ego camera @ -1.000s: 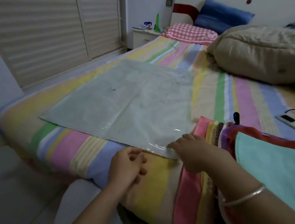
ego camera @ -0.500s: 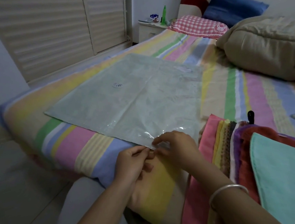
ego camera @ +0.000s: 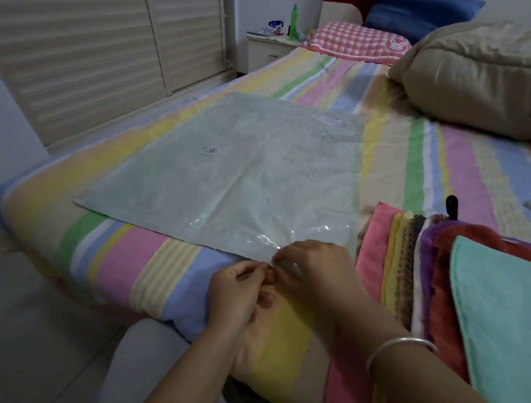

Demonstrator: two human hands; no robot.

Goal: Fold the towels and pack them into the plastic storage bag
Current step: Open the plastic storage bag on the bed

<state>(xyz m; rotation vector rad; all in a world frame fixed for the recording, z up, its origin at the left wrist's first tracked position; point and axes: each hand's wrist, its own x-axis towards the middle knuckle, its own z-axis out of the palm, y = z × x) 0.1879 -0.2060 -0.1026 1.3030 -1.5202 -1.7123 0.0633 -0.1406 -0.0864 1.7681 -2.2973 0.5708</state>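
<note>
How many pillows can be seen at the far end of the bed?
2: a red checked pillow lying at the far left, and a blue pillow propped up right behind it. The bundled beige quilt to their right may hide others.

One plastic storage bag (ego camera: 228,173) is counted on one bed (ego camera: 157,272), with one round valve (ego camera: 208,149) on it. To its right, one stack of towels (ego camera: 442,279) is seen; about eight coloured layers can be made out, though the exact number cannot be told. Two hands are counted near, the left hand (ego camera: 234,294) and the right hand (ego camera: 313,268), with one bracelet (ego camera: 402,349). Far off, two pillows, one checked pillow (ego camera: 356,43) and one blue pillow (ego camera: 416,9), one beige quilt (ego camera: 490,79) and one green bottle (ego camera: 293,20) are counted
</note>
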